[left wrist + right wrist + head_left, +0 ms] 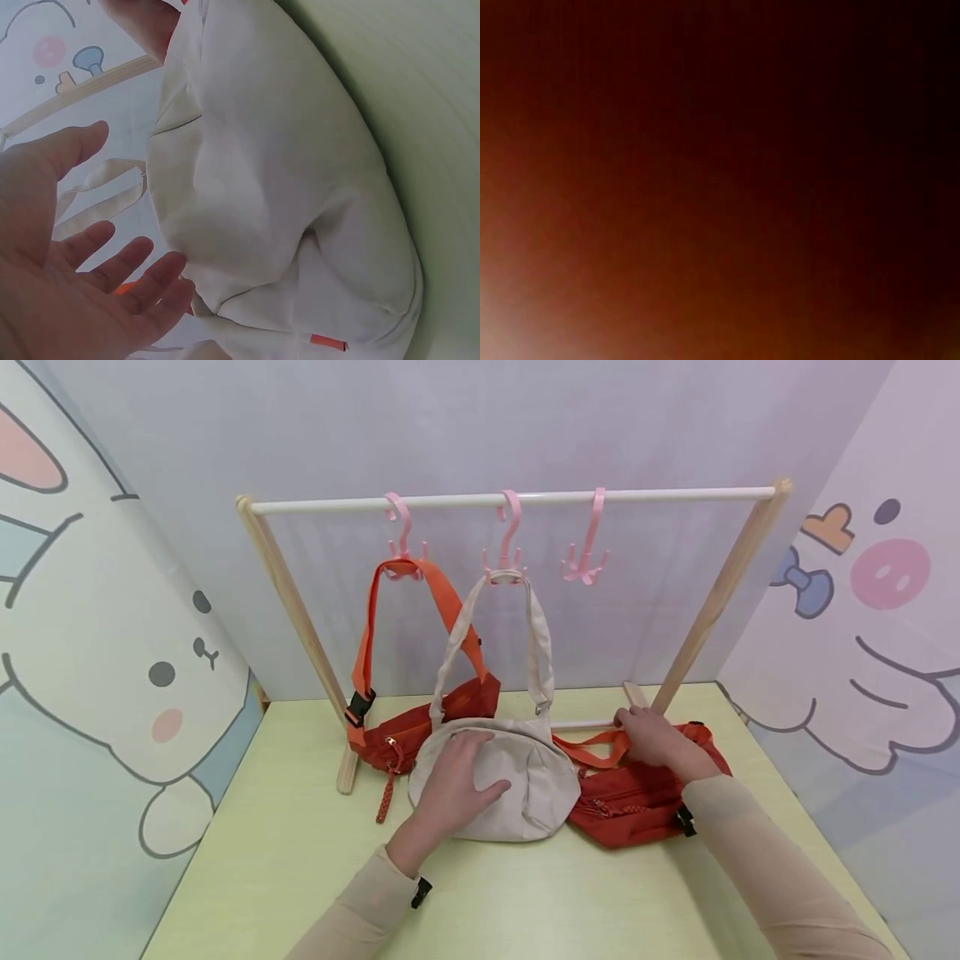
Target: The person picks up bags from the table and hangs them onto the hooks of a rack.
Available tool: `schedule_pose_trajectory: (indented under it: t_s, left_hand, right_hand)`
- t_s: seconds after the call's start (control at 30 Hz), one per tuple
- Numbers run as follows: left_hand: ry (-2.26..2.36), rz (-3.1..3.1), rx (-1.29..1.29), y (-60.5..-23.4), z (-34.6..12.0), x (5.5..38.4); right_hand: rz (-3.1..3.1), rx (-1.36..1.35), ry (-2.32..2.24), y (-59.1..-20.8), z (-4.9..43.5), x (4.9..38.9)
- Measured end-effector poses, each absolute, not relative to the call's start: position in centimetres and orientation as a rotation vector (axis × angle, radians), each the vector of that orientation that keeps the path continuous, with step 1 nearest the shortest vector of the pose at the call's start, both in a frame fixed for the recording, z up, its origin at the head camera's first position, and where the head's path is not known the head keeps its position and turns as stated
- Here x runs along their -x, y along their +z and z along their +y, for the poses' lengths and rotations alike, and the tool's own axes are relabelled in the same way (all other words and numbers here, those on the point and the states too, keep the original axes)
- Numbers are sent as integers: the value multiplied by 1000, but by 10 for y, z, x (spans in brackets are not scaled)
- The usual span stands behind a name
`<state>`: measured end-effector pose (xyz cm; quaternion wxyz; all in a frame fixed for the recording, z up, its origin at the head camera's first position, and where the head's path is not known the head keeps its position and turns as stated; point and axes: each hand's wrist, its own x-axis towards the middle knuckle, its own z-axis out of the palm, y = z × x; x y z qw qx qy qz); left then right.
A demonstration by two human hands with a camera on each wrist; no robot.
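Observation:
A cream shoulder bag hangs by its strap from the middle pink hook, its body low at the tabletop. My left hand is over its front, fingers relaxed and spread; in the left wrist view the left hand has its fingertips at the bag's edge. On the right a red waist bag lies on the table. My right hand reaches over it and holds its orange strap, with the fingertips partly hidden. The right wrist view is dark and blurred, with reddish fabric filling it.
A wooden-ended rack with a white rail stands at the back. Another red waist bag hangs by an orange strap from the left pink hook. The right pink hook carries nothing. Walls with cartoon animals enclose the pale yellow table.

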<state>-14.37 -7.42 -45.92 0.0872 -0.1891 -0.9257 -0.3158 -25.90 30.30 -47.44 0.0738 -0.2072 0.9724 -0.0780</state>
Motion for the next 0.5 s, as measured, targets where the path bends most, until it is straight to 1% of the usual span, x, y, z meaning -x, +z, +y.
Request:
schedule_pose_trajectory:
  t_s: [0.37,0.5]
  left_hand:
    - [-917,-2743,579,-460,-69,142]
    - [-930,-2747,574,-461,-69,141]
  right_hand:
    - [2855,610,-232,-478,305,259]
    - [2848,576,-335,-475,305,256]
